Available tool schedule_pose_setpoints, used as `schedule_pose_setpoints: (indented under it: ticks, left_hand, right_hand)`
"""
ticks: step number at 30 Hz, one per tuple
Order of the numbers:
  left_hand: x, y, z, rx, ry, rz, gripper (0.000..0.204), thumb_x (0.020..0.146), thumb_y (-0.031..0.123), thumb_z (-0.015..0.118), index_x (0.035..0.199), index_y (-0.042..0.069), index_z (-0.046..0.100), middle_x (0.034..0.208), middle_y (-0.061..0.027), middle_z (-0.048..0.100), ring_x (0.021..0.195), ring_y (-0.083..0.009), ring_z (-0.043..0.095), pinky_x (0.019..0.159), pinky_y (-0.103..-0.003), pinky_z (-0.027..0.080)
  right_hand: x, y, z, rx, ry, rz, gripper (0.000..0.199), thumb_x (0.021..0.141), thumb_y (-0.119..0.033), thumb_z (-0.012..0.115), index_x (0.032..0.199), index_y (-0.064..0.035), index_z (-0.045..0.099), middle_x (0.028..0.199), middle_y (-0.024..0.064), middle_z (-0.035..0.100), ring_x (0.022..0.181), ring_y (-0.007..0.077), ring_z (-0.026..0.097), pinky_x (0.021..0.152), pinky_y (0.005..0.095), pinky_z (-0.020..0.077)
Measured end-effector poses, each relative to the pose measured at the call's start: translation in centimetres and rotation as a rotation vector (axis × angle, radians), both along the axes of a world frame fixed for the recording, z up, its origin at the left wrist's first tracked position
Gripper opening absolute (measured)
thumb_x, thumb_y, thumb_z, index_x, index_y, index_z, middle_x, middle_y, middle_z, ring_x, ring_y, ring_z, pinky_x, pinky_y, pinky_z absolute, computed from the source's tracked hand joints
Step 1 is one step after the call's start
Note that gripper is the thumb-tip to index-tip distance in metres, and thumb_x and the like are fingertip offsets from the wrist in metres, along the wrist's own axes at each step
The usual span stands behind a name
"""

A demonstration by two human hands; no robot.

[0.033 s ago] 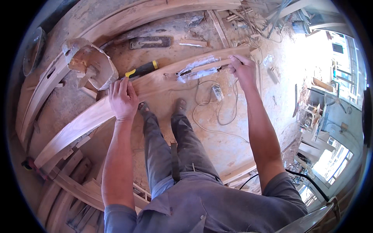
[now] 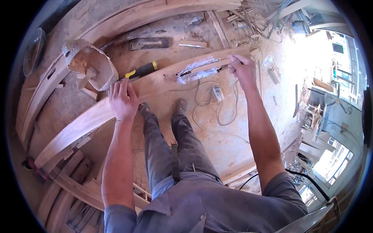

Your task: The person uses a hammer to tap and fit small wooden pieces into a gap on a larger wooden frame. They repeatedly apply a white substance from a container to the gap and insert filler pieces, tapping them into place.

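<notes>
A long curved wooden beam (image 2: 87,121) runs from the lower left to the upper right in front of me. My left hand (image 2: 123,100) lies on it, palm down, with the fingers stretched toward its far edge. Slots in the beam's right part have white paste (image 2: 208,72) smeared in and around them. At the right end of these slots my right hand (image 2: 241,67) is closed, its fingers bent together; what they hold is hidden. A yellow-and-black handled tool (image 2: 143,70) lies just beyond my left fingertips.
A broken, bowl-like tan container (image 2: 91,64) stands beyond my left hand. Another curved beam (image 2: 155,17) lies farther off. A dark slotted block (image 2: 150,43) rests between them. A cable (image 2: 202,126) loops over the floor near a white device (image 2: 217,93). Wood pieces (image 2: 75,174) are stacked lower left.
</notes>
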State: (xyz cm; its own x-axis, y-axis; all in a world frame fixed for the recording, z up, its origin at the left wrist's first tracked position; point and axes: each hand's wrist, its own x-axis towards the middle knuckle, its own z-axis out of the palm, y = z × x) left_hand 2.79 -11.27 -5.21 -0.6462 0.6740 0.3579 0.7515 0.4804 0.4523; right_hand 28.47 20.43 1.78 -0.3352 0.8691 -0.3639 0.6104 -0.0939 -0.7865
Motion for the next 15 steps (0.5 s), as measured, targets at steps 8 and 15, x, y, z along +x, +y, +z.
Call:
schedule_pose_setpoints:
  ticks: [8, 15]
  left_hand:
    - [0.1, 0.2, -0.1, -0.098, 0.037, 0.006, 0.020, 0.088, 0.008, 0.063, 0.107, 0.003, 0.068, 0.095, -0.0137, 0.066, 0.093, -0.0354, 0.062, 0.086, -0.048, 0.050]
    - [0.2, 0.1, 0.7, -0.160, 0.042, -0.005, 0.014, 0.086, 0.011, 0.061, 0.096, 0.003, 0.067, 0.090, -0.0154, 0.063, 0.092, -0.0351, 0.061, 0.082, -0.048, 0.048]
  right_hand:
    - [-0.3, 1.2, -2.4, -0.023, -0.142, 0.095, 0.025, 0.097, -0.019, 0.069, 0.113, -0.0009, 0.077, 0.075, 0.0076, 0.071, 0.059, 0.0103, 0.060, 0.054, 0.0275, 0.0462]
    - [0.0, 1.3, -2.5, 0.025, -0.161, 0.201, 0.028, 0.097, -0.023, 0.068, 0.110, -0.0005, 0.077, 0.073, 0.0086, 0.070, 0.063, 0.0111, 0.063, 0.060, 0.0317, 0.0501]
